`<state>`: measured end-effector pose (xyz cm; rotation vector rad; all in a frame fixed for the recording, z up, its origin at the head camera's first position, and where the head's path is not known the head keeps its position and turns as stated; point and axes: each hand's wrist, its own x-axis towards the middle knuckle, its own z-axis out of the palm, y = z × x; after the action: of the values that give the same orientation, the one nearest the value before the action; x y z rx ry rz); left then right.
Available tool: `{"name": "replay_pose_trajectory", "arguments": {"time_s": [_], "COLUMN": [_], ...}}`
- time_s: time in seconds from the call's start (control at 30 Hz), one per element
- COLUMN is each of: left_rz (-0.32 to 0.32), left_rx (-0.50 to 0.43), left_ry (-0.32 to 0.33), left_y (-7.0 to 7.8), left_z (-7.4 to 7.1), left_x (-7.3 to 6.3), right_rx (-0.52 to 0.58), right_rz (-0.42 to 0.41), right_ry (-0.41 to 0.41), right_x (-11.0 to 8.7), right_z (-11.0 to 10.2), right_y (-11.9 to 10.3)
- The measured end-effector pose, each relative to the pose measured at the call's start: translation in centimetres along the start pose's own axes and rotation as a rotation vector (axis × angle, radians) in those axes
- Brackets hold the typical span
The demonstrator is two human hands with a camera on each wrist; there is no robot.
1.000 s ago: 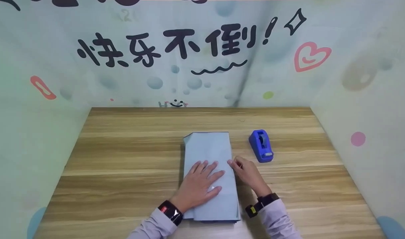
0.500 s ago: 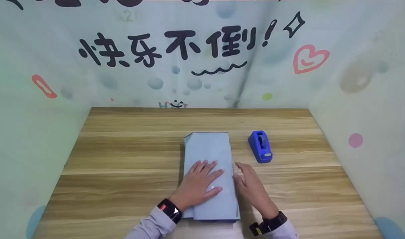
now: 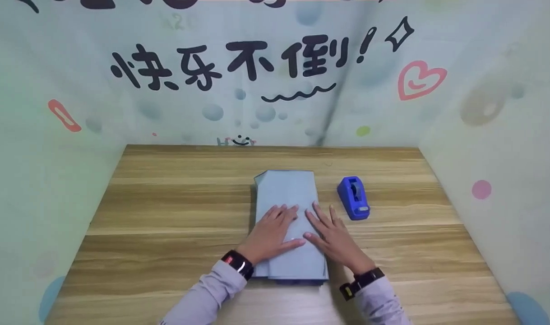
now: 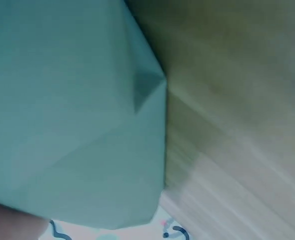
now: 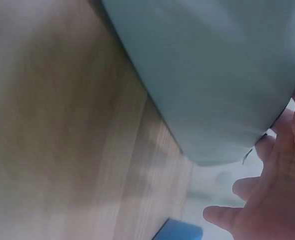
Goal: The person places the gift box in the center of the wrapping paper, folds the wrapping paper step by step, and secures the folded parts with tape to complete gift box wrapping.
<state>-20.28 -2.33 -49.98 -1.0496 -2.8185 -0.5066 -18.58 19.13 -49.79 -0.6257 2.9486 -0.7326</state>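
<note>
A long box-shaped package in light blue paper (image 3: 288,189) lies on the wooden table in the head view, its far left corner creased. My left hand (image 3: 271,234) lies flat on its top with the thumb spread to the right. The fingertips and thumb of my right hand (image 3: 340,241) rest on the top near the right edge, fingers spread. In the left wrist view a folded flap shows on the side of the paper (image 4: 87,100). The right wrist view shows my right fingers (image 5: 265,147) along the edge of the package.
A blue tape dispenser (image 3: 354,198) with a roll of tape stands to the right of the package, beyond my right hand. A printed cloth backdrop (image 3: 238,104) encloses the back and both sides of the wooden table (image 3: 166,203).
The package has slid a little away from me, along with my left hand. My right hand moved from beside the right edge onto the top. The tape dispenser stays put.
</note>
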Motion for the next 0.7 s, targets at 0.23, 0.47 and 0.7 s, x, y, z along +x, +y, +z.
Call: {"name": "replay_pose_trajectory", "arguments": {"time_s": [0.23, 0.47, 0.7], "left_rz": [0.004, -0.087, -0.130], "left_rx": [-0.037, 0.168, 0.217], "left_ry": [-0.078, -0.007, 0.093], "left_y": [-1.8, -2.3, -2.4], "left_z": [-0.9, -0.4, 1.4], "left_x": [1.4, 0.8, 1.2], "right_rx": [-0.011, 0.036, 0.198], "right_rz": [0.069, 0.117, 0.053], "right_ry": [-0.015, -0.036, -0.177], "right_x": [1.9, 3.4, 3.9], "right_z": [-1.0, -1.4, -2.2], "right_y": [1.8, 2.6, 3.4]}}
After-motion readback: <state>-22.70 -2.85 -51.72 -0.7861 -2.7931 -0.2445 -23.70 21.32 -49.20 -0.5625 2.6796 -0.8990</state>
